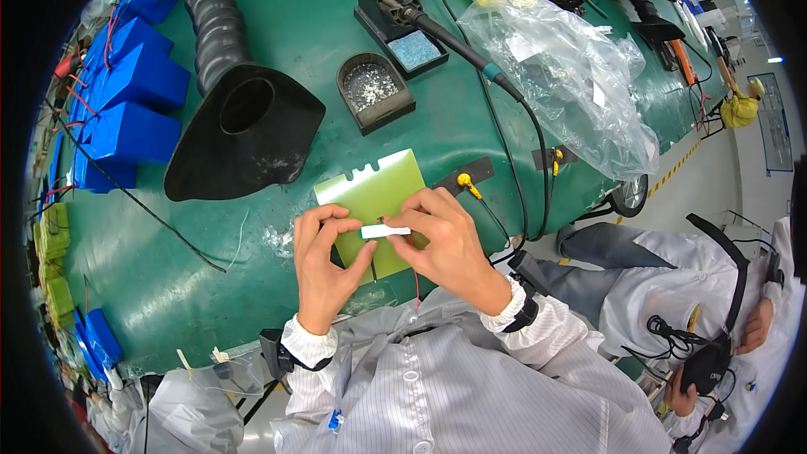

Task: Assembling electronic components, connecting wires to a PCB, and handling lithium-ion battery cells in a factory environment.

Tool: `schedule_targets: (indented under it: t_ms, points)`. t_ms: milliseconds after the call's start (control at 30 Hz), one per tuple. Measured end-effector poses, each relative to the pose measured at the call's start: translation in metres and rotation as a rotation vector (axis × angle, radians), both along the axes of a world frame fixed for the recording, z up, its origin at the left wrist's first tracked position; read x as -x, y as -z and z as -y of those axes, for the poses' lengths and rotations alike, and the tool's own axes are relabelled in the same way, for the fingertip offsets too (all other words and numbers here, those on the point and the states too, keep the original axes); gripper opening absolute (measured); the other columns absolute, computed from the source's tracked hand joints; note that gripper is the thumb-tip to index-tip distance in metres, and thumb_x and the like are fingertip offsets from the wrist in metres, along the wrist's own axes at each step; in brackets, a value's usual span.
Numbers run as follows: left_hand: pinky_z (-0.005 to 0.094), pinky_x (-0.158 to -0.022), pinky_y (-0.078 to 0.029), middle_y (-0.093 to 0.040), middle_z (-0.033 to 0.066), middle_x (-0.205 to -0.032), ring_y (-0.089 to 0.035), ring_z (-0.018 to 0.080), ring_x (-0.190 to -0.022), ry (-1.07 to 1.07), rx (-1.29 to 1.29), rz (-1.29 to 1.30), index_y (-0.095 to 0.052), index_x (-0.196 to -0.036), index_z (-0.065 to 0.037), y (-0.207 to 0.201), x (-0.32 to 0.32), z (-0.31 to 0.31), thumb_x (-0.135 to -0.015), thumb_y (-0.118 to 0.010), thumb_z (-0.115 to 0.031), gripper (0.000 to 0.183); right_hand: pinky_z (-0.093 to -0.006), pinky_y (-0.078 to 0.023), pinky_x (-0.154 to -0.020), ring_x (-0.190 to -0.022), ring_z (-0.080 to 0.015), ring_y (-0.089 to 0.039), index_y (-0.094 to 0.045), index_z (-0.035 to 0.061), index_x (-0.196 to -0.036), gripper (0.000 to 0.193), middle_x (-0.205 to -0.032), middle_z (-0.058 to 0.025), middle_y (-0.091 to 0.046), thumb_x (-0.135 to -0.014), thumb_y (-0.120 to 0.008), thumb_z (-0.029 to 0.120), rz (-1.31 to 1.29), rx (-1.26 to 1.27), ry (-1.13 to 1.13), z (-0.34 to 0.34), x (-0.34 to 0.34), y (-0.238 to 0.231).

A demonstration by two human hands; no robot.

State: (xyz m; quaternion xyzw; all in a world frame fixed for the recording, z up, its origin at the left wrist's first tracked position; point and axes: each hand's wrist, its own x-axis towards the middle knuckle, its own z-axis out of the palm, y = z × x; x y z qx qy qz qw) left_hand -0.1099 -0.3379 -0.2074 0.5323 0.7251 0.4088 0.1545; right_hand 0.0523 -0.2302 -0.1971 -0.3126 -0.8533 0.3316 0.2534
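A small white block with a green end [385, 232] is held level in front of me, and a red wire and a dark wire hang near it. My right hand [450, 244] pinches its right part between thumb and fingers. At its green left end, the thumb and forefinger of my left hand [322, 265] close on it. Under both hands lies a yellow-green board [370, 185] with notches along its far edge. The fingers hide some of the block and of the board.
A soldering iron [454, 40] rests in its stand, beside a dross tray [374, 88]. A black fume extraction hose [244, 118] stands left, near blue battery packs [139, 76]. Plastic bags [563, 67] and yellow-snapped cords [467, 182] lie right. A co-worker [672, 294] is at right.
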Motion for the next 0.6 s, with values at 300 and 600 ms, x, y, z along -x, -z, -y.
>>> schedule_targets:
  t_ms: [300, 600]
  points:
    - [0.0395, -0.086, -0.045, -0.06, 0.0088, -0.11, -0.054, 0.0307, -0.101, -0.006, -0.002, -0.004, -0.067, -0.096, -0.004, -0.0018, -0.0008, -0.0008, -0.067, -0.084, -0.005, 0.034, -0.0349, -0.05, -0.068, -0.081, -0.0228, -0.059, -0.076, 0.0055, -0.096, 0.025, -0.089, -0.0047, -0.062, -0.071, -0.08, 0.003, -0.002, 0.009, -0.01, -0.0002, -0.0009, -0.0008]
    - [0.0385, -0.083, -0.047, -0.064, 0.0091, -0.108, -0.057, 0.0285, -0.096, -0.017, -0.053, 0.014, -0.076, -0.093, -0.007, 0.0025, -0.0003, 0.0035, -0.07, -0.081, -0.003, 0.025, -0.0359, -0.05, -0.067, -0.078, -0.0232, -0.058, -0.074, 0.004, -0.089, 0.021, -0.087, -0.005, -0.06, -0.069, -0.079, 0.002, -0.038, 0.004, 0.003, 0.0003, 0.0006, -0.0024]
